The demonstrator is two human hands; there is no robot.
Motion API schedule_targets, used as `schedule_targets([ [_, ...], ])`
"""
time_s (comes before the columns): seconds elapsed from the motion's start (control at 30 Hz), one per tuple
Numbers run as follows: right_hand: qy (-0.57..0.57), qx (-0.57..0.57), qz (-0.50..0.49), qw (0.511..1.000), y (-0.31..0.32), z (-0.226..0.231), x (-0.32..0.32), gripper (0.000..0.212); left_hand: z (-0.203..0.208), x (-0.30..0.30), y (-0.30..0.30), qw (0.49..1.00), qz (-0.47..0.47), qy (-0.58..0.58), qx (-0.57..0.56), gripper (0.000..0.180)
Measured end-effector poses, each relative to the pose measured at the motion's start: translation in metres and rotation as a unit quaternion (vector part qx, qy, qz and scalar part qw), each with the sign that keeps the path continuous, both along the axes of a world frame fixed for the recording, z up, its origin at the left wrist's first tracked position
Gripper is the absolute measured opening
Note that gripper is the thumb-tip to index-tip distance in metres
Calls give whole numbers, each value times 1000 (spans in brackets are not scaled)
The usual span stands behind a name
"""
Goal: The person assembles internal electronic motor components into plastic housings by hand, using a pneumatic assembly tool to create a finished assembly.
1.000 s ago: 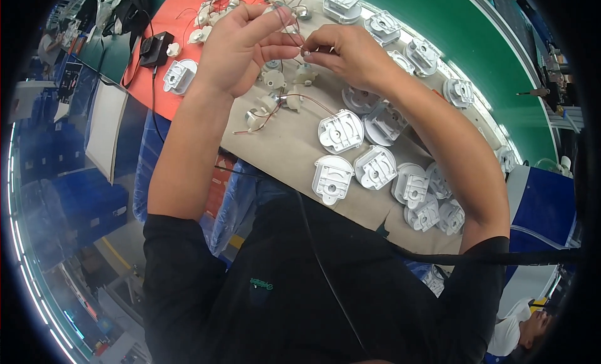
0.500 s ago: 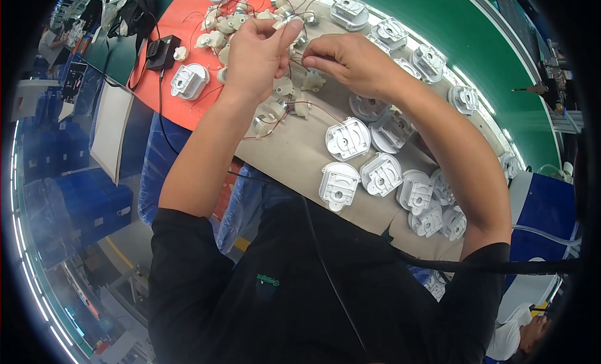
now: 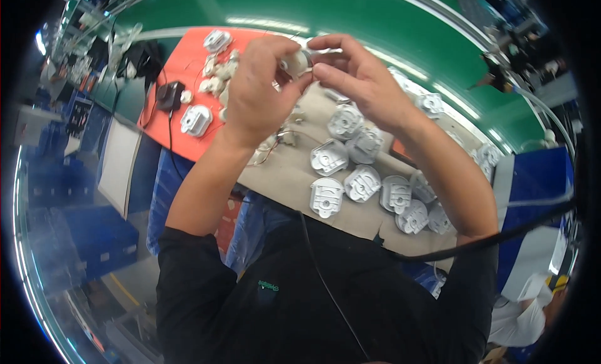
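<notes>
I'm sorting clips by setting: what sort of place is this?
Likely a factory assembly workshop: many matching white plastic housings, a cluster of small cream parts, and what look like blue crates.

Ahead of you, green bench surface (image 3: 307,8), bright streaks along it. Near you, beige covering (image 3: 275,181) beside red-orange mat (image 3: 183,145). Left of you, blue boxes (image 3: 103,235), greyish floor (image 3: 143,264) (yellow stripe (image 3: 125,289) there), white strip lights (image 3: 27,264) curving at rim. Right, blue panel (image 3: 529,173).

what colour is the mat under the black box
The mat is orange-red, best seen in the head view.
</notes>
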State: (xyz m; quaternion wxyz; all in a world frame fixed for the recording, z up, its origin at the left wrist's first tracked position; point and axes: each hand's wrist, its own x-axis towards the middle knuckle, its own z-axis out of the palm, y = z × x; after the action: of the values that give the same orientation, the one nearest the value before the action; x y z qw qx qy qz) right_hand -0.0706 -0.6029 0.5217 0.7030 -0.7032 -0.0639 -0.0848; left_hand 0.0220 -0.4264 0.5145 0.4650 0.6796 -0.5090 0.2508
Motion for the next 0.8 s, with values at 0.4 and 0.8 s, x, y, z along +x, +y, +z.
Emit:
schedule_targets([
  [0.4,57,266,-78,959,-66,14,-112,31,26,-80,-101,979,-189,75,29,48],
  [0.8,-12,-127,-218,968,-95,13,-180,68,22,-94,-154,720,-313,562,260,55],
])
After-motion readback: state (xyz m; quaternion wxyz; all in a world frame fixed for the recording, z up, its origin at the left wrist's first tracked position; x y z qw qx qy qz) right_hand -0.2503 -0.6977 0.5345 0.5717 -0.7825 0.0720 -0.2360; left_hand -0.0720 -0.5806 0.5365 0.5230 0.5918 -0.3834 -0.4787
